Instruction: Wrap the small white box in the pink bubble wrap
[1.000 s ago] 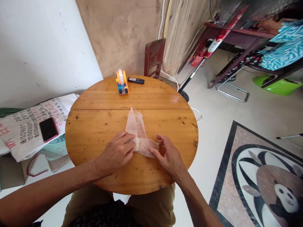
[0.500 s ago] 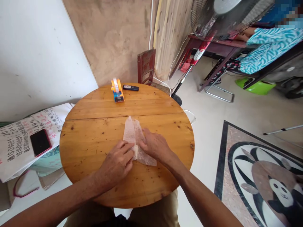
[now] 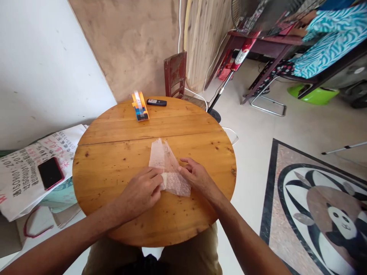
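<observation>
A folded sheet of translucent bubble wrap (image 3: 174, 183) lies on the round wooden table (image 3: 114, 160), its upper flaps pointing away from me. My left hand (image 3: 146, 187) rests at its left side, fingers curled together and pressing the wrap down near the fold. What lies under those fingertips is hidden. At the right edge, my right hand (image 3: 197, 175) has its thumb and fingers apart, the thumb by the wrap. Whether the thumb touches it I cannot tell.
Toward the table's far edge are an orange and blue tape dispenser (image 3: 140, 107) and a dark handheld device (image 3: 156, 102). A phone (image 3: 51, 173) lies on printed sacks at left. Beyond stand a red chair (image 3: 175, 74) and a fan (image 3: 243, 53); a person sits at far right.
My right hand has drawn back to the right off the wrap, its fingers spreading. The wrap's right part now shows more fully. My left hand stays at the left side.
</observation>
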`<state>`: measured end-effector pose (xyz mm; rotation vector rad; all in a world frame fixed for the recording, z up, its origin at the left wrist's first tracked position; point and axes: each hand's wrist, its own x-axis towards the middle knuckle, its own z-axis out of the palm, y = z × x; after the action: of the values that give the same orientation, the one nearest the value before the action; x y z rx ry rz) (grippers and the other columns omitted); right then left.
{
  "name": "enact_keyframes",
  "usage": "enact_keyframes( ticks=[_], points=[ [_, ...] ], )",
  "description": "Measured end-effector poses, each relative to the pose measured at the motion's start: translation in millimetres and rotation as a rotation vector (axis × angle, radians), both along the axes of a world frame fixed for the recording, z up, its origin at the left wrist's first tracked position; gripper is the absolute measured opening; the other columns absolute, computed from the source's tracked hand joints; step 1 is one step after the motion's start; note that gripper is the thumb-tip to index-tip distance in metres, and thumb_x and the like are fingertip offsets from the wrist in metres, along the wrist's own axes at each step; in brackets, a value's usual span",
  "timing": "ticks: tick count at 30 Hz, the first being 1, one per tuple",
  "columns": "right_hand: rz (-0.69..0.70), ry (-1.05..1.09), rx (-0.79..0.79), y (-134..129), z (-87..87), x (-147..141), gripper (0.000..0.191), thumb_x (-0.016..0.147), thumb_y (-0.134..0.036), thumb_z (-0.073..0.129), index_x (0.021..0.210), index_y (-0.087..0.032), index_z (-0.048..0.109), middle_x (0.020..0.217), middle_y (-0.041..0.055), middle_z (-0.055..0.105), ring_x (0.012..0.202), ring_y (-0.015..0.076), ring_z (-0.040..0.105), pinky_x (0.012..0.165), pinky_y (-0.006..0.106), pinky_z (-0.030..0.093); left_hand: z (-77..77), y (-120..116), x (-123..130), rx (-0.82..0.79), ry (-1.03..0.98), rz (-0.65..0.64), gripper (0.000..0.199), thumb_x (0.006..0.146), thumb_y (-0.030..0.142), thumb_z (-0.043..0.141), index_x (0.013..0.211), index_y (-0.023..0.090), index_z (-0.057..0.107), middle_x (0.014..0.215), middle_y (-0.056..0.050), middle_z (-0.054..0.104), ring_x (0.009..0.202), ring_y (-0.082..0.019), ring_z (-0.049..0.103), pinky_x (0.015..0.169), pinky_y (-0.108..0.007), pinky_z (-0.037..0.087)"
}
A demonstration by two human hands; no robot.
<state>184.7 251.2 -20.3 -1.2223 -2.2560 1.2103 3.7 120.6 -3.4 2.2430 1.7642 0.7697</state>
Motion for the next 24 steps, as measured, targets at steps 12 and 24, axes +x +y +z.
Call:
enact_keyframes(
  ticks=[12, 24],
  points=[
    [-0.041, 0.106, -0.171, -2, 3.6, -3, 0.035, 0.083, -0.023, 0.048, 0.117, -0.017, 0.055, 0.057, -0.0067, 0.048, 0.048, 0.0119, 0.042, 0.048, 0.022, 0.034, 3.0, 3, -5, -0.059, 0.033, -0.031, 0.017, 0.079, 0.004, 0.05, 0.081, 0.019, 0.056, 0.111, -0.01, 0.068, 0.107, -0.024, 0.062, 0.093, -0.038, 0.052],
    [-0.05, -0.06, 0.031, -34, 3.4, 4, 0.056, 0.079, -0.032, 0.062, 0.13, -0.013, 0.052, 0.093, 0.0083, 0.068, 0.074, 0.0199, 0.06, 0.07, 0.033, 0.048, 4.0, 6, -6, -0.095, 0.057, -0.033, 0.016, 0.081, 0.004, 0.05, 0.079, 0.018, 0.058, 0.111, -0.008, 0.069, 0.103, -0.023, 0.063, 0.09, -0.037, 0.053]
  ],
)
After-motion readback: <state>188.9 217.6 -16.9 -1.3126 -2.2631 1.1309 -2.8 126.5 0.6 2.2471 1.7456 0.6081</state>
